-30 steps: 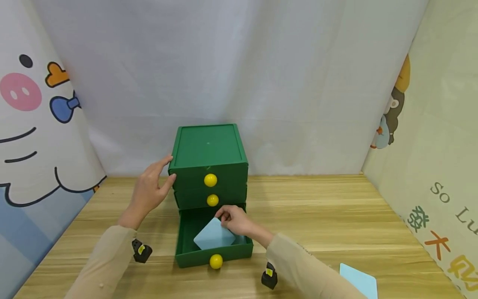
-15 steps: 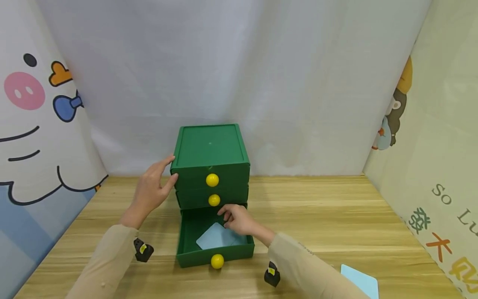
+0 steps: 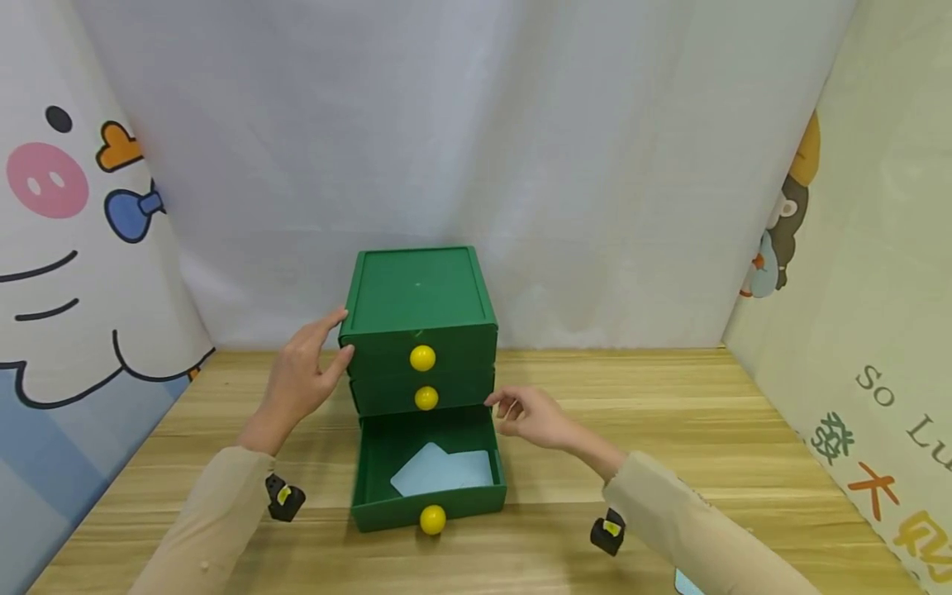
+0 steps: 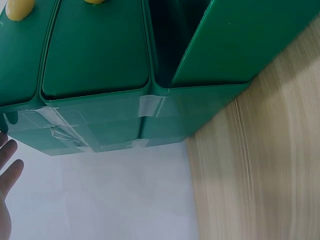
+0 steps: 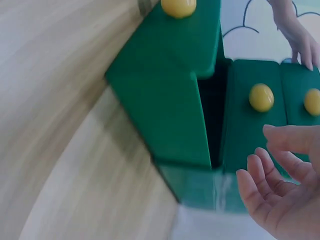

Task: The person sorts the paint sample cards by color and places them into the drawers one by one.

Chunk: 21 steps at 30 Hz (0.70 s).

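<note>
A green three-drawer box (image 3: 416, 289) with yellow ball knobs stands on the table. Its bottom drawer (image 3: 394, 515) is pulled out, and the upper two are closed. Inside that drawer lie overlapping light-blue cards (image 3: 439, 473). My left hand (image 3: 301, 376) rests on the box's upper left side, thumb by the front edge and fingers at the top. My right hand (image 3: 537, 420) hovers just right of the open drawer, fingers loosely bent and holding nothing. The right wrist view shows that hand (image 5: 285, 180) beside the box's front.
Another light-blue card (image 3: 686, 583) lies at the table's front right, mostly hidden by the right sleeve (image 3: 699, 521). A white curtain (image 3: 595, 165) hangs behind the wood-grain table (image 3: 632, 397). Printed cloths stand at left and right.
My right hand has let go of a light-blue card, which dropped flat in the bottom drawer. It then moved right, out of the drawer. My left hand has stayed on the box.
</note>
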Available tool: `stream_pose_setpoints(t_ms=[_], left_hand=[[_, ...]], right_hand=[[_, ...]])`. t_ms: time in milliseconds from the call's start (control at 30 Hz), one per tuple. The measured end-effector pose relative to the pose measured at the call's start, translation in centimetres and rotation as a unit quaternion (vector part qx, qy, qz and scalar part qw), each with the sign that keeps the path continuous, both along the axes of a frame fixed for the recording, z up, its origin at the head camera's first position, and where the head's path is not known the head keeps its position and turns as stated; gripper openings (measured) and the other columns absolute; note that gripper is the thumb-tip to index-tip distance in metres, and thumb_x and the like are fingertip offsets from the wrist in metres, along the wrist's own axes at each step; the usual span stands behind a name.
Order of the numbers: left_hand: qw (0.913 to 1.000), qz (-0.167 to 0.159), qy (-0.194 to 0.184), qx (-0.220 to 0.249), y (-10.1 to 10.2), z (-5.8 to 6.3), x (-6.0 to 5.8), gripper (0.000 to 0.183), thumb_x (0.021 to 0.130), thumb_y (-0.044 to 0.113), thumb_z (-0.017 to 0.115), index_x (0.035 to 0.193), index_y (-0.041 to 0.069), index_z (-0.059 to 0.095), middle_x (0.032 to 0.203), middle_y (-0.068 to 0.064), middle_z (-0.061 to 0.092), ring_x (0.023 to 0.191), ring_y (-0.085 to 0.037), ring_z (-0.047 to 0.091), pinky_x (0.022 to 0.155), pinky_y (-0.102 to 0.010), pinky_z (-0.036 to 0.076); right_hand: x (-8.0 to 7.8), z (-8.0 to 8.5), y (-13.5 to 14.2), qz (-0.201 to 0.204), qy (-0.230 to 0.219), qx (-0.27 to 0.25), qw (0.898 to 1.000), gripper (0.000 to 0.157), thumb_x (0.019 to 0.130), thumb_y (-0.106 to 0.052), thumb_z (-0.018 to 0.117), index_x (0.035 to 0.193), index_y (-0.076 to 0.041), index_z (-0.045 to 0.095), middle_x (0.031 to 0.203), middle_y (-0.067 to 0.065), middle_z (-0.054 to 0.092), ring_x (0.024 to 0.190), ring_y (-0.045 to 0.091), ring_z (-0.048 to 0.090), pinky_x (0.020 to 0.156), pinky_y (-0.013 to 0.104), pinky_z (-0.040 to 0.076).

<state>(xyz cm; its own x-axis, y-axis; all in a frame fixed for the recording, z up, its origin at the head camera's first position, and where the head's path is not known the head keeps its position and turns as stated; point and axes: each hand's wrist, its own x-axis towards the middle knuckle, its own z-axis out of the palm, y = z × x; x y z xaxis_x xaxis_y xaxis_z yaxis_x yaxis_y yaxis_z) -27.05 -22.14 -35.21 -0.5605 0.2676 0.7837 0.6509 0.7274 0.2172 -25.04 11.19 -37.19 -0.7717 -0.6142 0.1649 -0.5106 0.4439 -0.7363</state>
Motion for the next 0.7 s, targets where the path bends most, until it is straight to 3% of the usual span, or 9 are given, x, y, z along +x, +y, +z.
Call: stream_pose_setpoints(t_ms=[100, 400, 700], left_hand=[[1.0000, 0.000, -0.001, 0.000, 0.0, 0.0, 0.0, 0.048, 0.087, 0.015, 0.061, 0.129, -0.003, 0.047, 0.123, -0.022, 0.053, 0.109, -0.037, 0.052, 0.087, -0.052, 0.043], [1.0000, 0.000, 0.000, -0.001, -0.1, -0.1, -0.2, 0.049, 0.086, 0.013, 0.062, 0.129, -0.004, 0.046, 0.123, -0.022, 0.053, 0.108, -0.037, 0.052, 0.086, -0.052, 0.044], [1.0000, -0.001, 0.006, -0.001, 0.0, -0.2, -0.3, 0.048, 0.088, 0.015, 0.060, 0.129, -0.004, 0.046, 0.123, -0.022, 0.053, 0.108, -0.037, 0.052, 0.086, -0.052, 0.044]], right_hand=[[0.4, 0.3, 2.6, -0.018, 0.010, 0.011, 1.000, 0.026, 0.082, 0.000, 0.062, 0.107, 0.006, 0.059, 0.084, 0.010, 0.056, 0.074, 0.015, 0.054, 0.063, 0.024, 0.048], [3.0, -0.1, 10.3, -0.054, -0.028, 0.022, 0.998, 0.036, 0.083, -0.006, 0.064, 0.113, 0.010, 0.052, 0.089, 0.007, 0.052, 0.077, 0.015, 0.050, 0.063, 0.025, 0.049], [6.3, -1.4, 15.3, -0.105, -0.025, 0.063, 0.992, 0.050, 0.081, -0.018, 0.069, 0.118, 0.010, 0.049, 0.097, 0.012, 0.052, 0.083, 0.021, 0.048, 0.063, 0.024, 0.043]])
